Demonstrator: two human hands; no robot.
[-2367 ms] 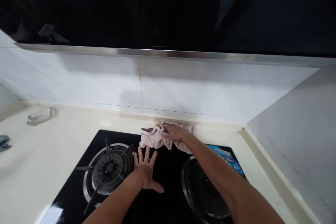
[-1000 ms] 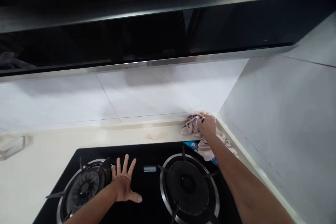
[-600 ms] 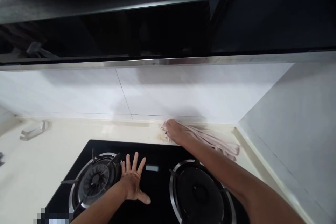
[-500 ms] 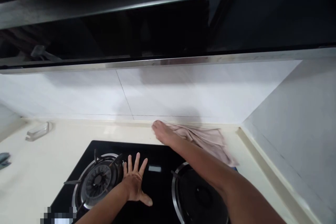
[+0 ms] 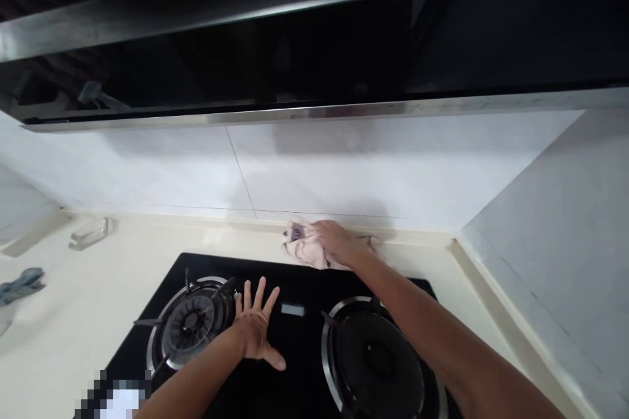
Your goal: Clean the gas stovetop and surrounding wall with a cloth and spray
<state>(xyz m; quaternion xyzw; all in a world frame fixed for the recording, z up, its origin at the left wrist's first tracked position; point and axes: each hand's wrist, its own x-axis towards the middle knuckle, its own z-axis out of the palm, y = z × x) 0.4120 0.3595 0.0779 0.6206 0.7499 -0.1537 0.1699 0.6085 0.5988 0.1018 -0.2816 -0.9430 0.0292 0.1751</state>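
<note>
Between the two burners, my left hand lies flat on the black glass cooktop, fingers spread and nothing in it. My right hand is closed on a bunched pale pink cloth at the back of the counter, against the foot of the wall. A dark printed patch shows on the cloth's left end. Part of the cloth trails to the right behind my wrist. The left burner stands beside my left hand; my right forearm passes over the edge of the right burner.
A black range hood hangs low across the top, above the white tiled wall. On the cream counter at left sit a clear, handle-like piece and a grey-blue cloth-like item. A raised ledge borders the right side.
The pink cloth, spread out to the right of my right hand before, is now bunched under and left of it. My right hand has shifted right; my left hand stays put. The view has moved slightly.
</note>
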